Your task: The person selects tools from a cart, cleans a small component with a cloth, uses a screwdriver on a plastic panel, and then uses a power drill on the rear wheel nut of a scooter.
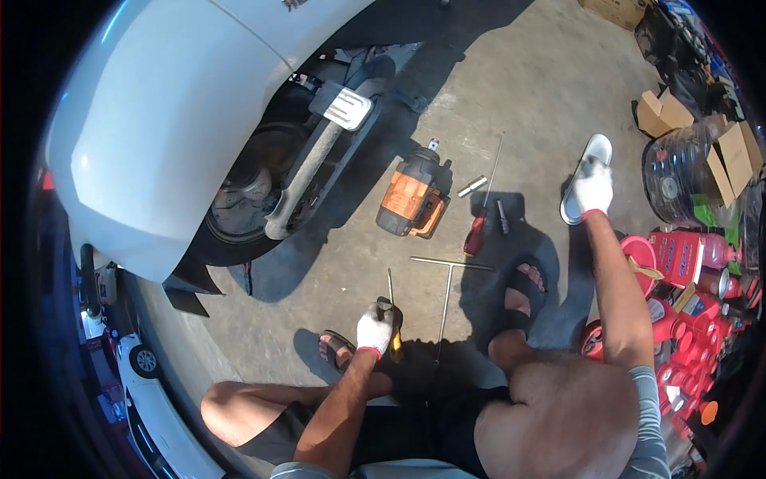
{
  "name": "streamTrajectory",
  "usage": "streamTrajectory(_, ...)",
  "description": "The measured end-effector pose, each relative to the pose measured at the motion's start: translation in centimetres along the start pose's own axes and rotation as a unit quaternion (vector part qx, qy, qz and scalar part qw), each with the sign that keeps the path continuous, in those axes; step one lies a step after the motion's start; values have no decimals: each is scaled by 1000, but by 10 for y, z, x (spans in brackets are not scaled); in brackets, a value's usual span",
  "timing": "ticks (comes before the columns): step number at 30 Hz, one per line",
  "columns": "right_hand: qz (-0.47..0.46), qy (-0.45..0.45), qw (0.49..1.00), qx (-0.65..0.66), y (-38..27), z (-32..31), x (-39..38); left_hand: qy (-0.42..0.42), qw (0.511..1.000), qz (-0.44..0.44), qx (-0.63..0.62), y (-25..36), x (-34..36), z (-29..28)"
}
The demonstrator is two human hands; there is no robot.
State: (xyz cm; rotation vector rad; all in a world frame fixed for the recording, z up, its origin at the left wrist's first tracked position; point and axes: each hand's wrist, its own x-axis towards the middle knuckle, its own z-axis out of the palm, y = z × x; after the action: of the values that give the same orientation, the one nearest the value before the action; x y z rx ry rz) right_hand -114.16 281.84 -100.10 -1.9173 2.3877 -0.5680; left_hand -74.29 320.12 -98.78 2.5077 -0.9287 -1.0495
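My left hand [374, 330], in a white glove with a red cuff, is closed at the yellow-and-black handle of a screwdriver [396, 345]. The screwdriver's shaft points away from me, just above the floor or on it; I cannot tell which. My right hand [593, 186], gloved the same way, is over a long oval whitish tray [598, 147] on the floor at the right. Its fingers are curled down into the tray, and what they hold, if anything, is hidden. A T-shaped metal wrench [448, 289] lies between my feet.
An orange-and-black power tool [408, 195], a red-handled screwdriver [475, 231] and two sockets [472, 187] lie ahead. At left stands a white car [171, 104], its wheel hub [247, 191] exposed behind a grey metal arm [307, 172]. Red bottles [678, 319] and cardboard boxes [664, 114] crowd the right.
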Motion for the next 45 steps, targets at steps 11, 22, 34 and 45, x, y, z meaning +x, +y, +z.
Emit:
streamTrajectory(11,-150,-358,921,36,-130,-10,-116,-84,976,65,-191,37,0,27)
streamTrajectory(22,-82,-509,739,433,-115,-76,-155,-363,649,-78,-664,132,9,43)
streamTrajectory(34,-194,-291,817,459,-224,-36,-184,-99,755,-223,-609,81,10,-5)
streamTrajectory(45,2,-423,526,737,-219,-29,-193,-103,658,-78,-742,133,43,-58)
